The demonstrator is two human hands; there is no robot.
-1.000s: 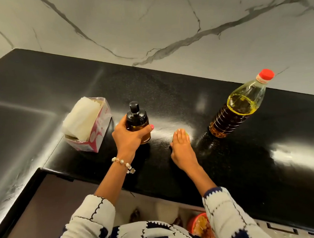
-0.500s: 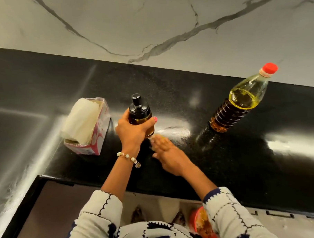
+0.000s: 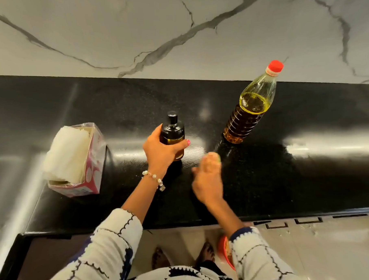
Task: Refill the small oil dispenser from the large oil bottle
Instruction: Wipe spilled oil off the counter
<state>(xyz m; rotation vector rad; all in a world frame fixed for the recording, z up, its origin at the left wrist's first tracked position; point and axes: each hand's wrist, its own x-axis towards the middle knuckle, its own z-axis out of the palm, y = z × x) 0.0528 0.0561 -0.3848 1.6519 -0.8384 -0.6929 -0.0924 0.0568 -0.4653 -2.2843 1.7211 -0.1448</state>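
Left hand [image 3: 161,152] grips small oil dispenser [image 3: 172,134], upright on black counter [image 3: 265,178], cap on. Right hand [image 3: 207,178] blurred beside it; open or closed, cannot tell. Large oil bottle [image 3: 251,108] stands right, red cap on. Tissue box [image 3: 74,159] left.

small dark dispenser [image 3: 172,138] upright, capped — large oil bottle [image 3: 249,107] right, red-capped, upright

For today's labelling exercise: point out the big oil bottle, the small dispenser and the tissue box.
big oil bottle [image 3: 249,113], head view, on its ribbed body.
small dispenser [image 3: 172,134], head view, on its dark shoulder.
tissue box [image 3: 92,171], head view, on its pink side.
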